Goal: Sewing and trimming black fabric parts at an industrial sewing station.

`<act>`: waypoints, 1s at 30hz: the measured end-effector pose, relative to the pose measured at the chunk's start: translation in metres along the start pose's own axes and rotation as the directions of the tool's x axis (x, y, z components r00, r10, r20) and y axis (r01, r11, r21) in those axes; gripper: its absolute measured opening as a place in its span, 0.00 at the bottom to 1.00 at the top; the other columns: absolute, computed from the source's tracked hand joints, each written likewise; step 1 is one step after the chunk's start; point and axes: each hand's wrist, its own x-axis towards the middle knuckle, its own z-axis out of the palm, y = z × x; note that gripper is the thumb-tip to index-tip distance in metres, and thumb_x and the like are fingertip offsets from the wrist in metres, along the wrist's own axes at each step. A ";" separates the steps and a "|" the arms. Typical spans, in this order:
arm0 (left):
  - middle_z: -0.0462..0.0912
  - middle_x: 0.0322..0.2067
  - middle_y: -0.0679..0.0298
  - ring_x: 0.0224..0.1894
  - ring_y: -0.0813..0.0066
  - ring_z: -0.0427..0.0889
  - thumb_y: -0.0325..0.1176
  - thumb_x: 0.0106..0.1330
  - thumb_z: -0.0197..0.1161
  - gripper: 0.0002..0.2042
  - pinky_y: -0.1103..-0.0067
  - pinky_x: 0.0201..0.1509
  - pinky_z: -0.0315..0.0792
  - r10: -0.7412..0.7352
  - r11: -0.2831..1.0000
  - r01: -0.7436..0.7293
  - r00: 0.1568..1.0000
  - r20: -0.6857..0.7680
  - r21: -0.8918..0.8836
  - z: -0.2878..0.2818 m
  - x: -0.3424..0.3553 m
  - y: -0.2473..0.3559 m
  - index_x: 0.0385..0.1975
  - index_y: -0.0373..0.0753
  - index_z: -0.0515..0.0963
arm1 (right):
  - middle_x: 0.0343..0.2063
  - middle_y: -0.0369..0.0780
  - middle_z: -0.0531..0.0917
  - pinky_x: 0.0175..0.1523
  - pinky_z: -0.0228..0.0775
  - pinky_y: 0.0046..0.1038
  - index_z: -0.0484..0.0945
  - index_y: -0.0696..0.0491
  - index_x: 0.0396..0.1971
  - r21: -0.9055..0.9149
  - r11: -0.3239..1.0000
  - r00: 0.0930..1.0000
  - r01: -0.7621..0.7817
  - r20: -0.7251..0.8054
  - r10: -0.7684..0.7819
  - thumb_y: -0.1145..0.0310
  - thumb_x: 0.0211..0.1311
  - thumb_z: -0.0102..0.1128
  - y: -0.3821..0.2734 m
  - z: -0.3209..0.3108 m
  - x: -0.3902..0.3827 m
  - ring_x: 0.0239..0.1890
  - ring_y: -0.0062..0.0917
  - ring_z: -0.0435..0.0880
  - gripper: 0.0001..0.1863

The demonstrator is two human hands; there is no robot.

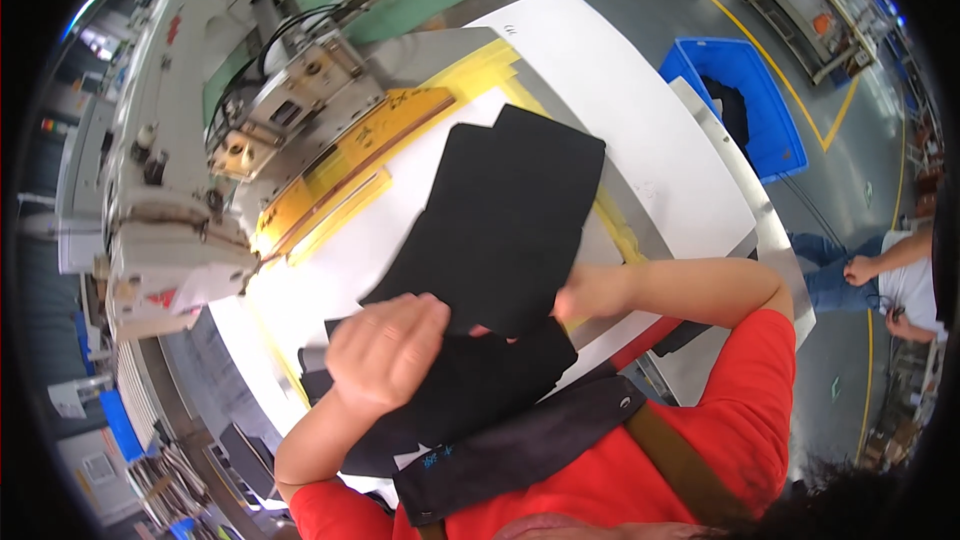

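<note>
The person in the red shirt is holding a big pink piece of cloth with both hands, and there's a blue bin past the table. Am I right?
Almost! The piece of cloth is black, not pink. The head view shows it held in the left hand and right hand. The red shirt and blue bin are right.

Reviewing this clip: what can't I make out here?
All in the head view:
Right hand: most fingers hidden behind the upper black piece.
Fingers showing below that piece: which hand's is unclear; it covers the rest.
Lower black pieces: layer count hidden by the upper piece and left hand.
Person at right: head cut off by dark lens rim.
</note>
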 end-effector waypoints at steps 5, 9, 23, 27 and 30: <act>0.79 0.31 0.64 0.31 0.70 0.80 0.29 0.46 0.65 0.12 0.79 0.31 0.73 -0.005 0.975 0.032 0.992 0.122 -0.221 0.005 -0.036 0.033 0.32 0.37 0.76 | 0.51 0.40 0.70 0.58 0.60 0.27 0.65 0.56 0.53 0.288 0.953 0.789 -0.089 -0.563 0.244 0.61 0.62 0.49 -0.020 0.022 0.018 0.54 0.25 0.68 0.22; 0.79 0.34 0.63 0.36 0.66 0.79 0.32 0.50 0.65 0.10 0.75 0.37 0.73 -0.244 0.890 0.268 0.963 0.111 -0.369 0.001 -0.049 0.012 0.31 0.39 0.76 | 0.51 0.40 0.71 0.58 0.60 0.27 0.64 0.57 0.53 0.094 0.995 0.798 -0.038 -0.596 0.087 0.62 0.62 0.49 -0.016 0.025 0.027 0.53 0.25 0.69 0.23; 0.78 0.34 0.62 0.35 0.78 0.77 0.36 0.63 0.56 0.15 0.83 0.40 0.71 -0.830 -0.126 0.442 0.444 0.339 -0.888 -0.078 -0.066 -0.036 0.42 0.30 0.72 | 0.36 0.37 0.79 0.45 0.67 0.21 0.73 0.61 0.42 -0.417 0.908 0.833 0.046 -0.486 -0.265 0.64 0.60 0.54 -0.072 0.092 0.100 0.39 0.18 0.76 0.17; 0.78 0.35 0.63 0.35 0.80 0.76 0.32 0.65 0.52 0.12 0.83 0.40 0.71 -0.857 0.048 0.399 0.488 0.167 -0.916 -0.101 -0.067 -0.031 0.43 0.31 0.71 | 0.34 0.36 0.79 0.42 0.67 0.18 0.74 0.60 0.40 -0.375 0.907 0.794 0.192 -0.484 -0.368 0.63 0.63 0.49 -0.072 0.103 0.117 0.36 0.15 0.76 0.16; 0.77 0.36 0.63 0.36 0.80 0.76 0.31 0.65 0.51 0.12 0.83 0.41 0.71 -0.864 0.054 0.348 0.487 0.131 -0.936 -0.114 -0.070 -0.027 0.44 0.31 0.69 | 0.34 0.36 0.79 0.42 0.67 0.18 0.74 0.61 0.41 -0.447 0.873 0.785 0.196 -0.462 -0.412 0.62 0.64 0.48 -0.072 0.105 0.122 0.36 0.15 0.76 0.16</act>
